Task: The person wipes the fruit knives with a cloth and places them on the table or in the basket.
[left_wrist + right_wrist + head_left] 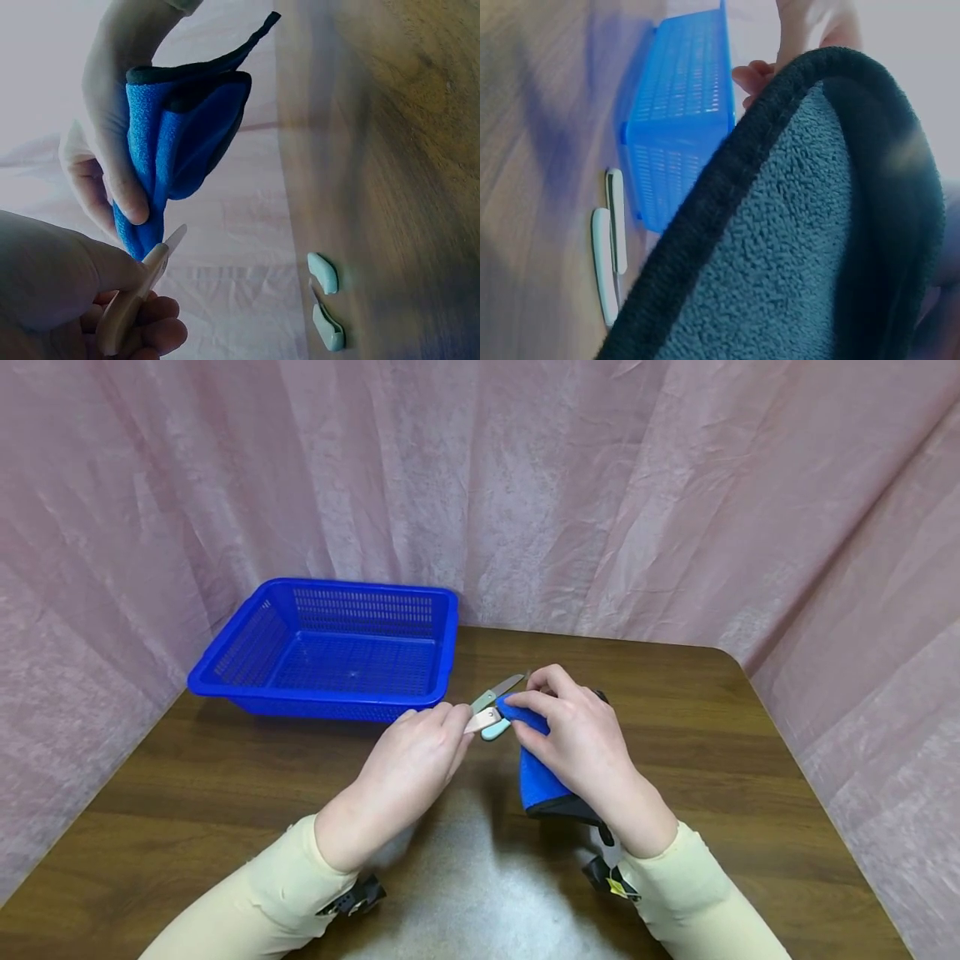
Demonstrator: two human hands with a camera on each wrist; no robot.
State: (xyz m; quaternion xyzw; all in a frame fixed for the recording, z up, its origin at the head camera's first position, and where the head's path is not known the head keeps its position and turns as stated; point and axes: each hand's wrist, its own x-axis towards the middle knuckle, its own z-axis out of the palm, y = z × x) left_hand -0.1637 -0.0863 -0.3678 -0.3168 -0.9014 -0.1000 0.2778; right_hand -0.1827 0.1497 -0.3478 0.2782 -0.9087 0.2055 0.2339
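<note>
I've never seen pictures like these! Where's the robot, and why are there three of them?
There's no robot here, just a person with two bare hands. Three cameras took the pictures. The wide one comes from the person's head, looking forward and down. The other two come from the wrists, one on each, so things look close and turned sideways.

The left hand holds a pale knife. The right hand holds a blue cloth with dark edging, close to that knife's blade.

On the brown table sit a blue basket, a green knife with its blade out, and a mint piece I can't name for sure. Behind hangs a pink curtain.
</note>
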